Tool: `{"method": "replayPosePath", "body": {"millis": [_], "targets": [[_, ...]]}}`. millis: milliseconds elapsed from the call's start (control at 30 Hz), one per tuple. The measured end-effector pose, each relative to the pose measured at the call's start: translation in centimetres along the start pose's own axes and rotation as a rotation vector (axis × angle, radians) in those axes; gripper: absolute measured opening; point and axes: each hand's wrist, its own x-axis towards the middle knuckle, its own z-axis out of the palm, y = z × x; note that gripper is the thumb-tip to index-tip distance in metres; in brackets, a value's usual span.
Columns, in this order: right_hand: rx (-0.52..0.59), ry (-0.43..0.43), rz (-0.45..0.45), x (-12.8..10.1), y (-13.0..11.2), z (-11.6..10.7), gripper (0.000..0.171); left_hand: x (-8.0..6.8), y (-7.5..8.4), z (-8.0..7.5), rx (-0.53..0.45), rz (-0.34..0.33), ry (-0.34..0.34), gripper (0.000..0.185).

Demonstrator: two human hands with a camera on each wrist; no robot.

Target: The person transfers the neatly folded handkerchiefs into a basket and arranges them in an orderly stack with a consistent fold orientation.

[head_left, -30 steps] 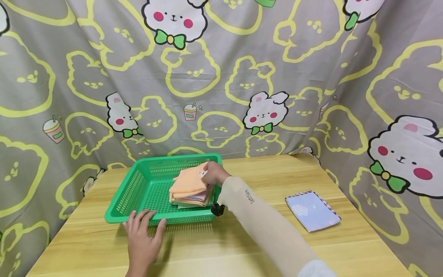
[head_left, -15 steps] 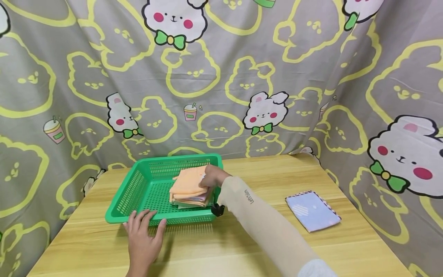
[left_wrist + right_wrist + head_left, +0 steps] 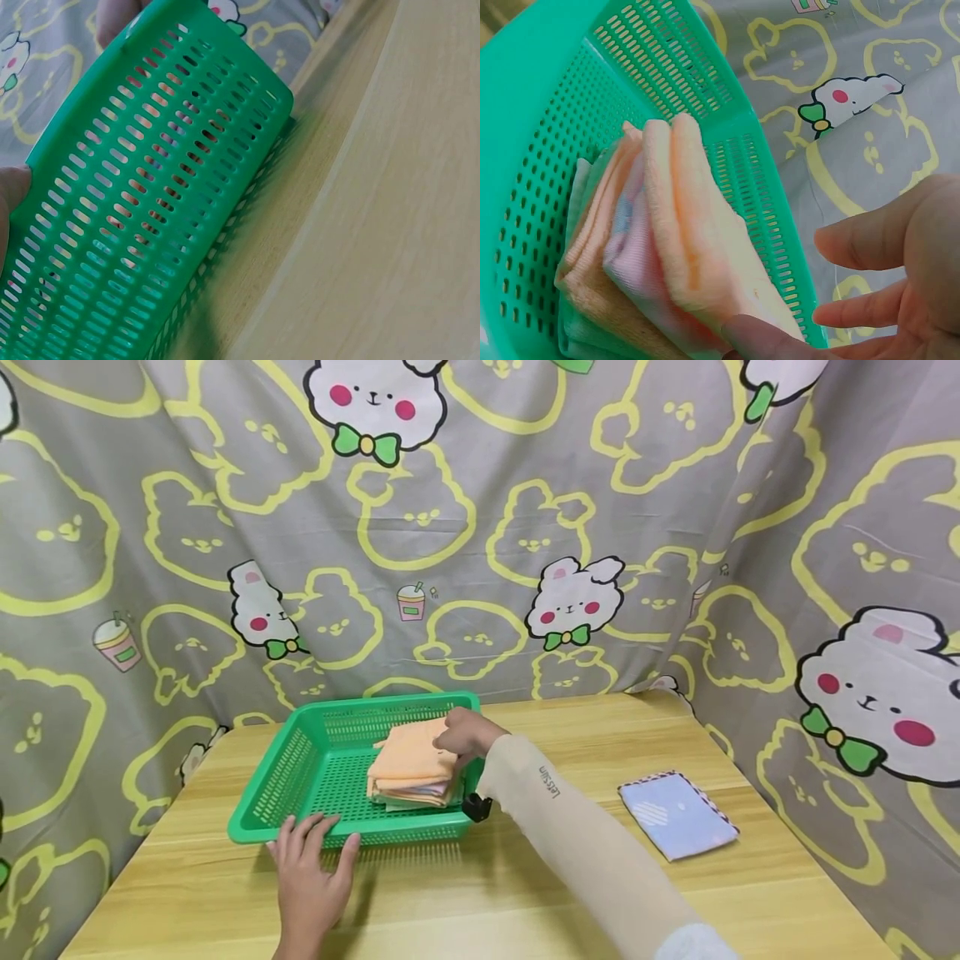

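My left hand (image 3: 311, 868) rests on the front rim of a green plastic basket (image 3: 258, 797), its fingers relaxed. The left wrist view shows the basket's slotted outer wall (image 3: 150, 195), with parts of the hand at the rim. A stack of folded towels lies in the basket's right half, topped by an orange towel (image 3: 408, 752). Below it, the right wrist view shows a pinkish towel (image 3: 641, 262), another orange towel (image 3: 592, 277) and a greenish layer (image 3: 577, 322). My right hand (image 3: 468, 735) is at the stack's right edge, thumb and fingers spread apart, gripping nothing visible.
A folded light-blue cloth (image 3: 678, 818) with a striped edge lies on the wooden table (image 3: 540, 877) at the right. A grey curtain (image 3: 480, 527) with a cartoon print hangs behind and beside the table. A black device (image 3: 476, 807) sits at my right wrist.
My right hand first had its fingers at the top towel's white tag, then pressed down there; now it has drawn slightly right and its fingers have loosened. The left hand stays put.
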Motion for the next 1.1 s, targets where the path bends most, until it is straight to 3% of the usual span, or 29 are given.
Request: {"method": "replayPosePath", "body": {"millis": [167,400,700,1100], "targets": [[-0.014,-0.007,-0.005,-0.1,0.1,-0.5,0.06,0.0,0.1,0.1,0.003,-0.008,-0.005,0.035],[-0.015,0.031,-0.066,-0.9,0.7,-1.4,0.049,-0.1,0.1,0.1,0.008,-0.004,-0.002,0.035],[0.041,0.163,-0.101,-1.6,2.6,-3.8,0.026,0.1,0.2,0.1,-0.003,-0.007,-0.002,0.035],[0.036,0.298,-0.05,-3.4,7.0,-7.6,0.025,0.0,-0.3,0.2,-0.01,0.009,0.012,0.035]]}}
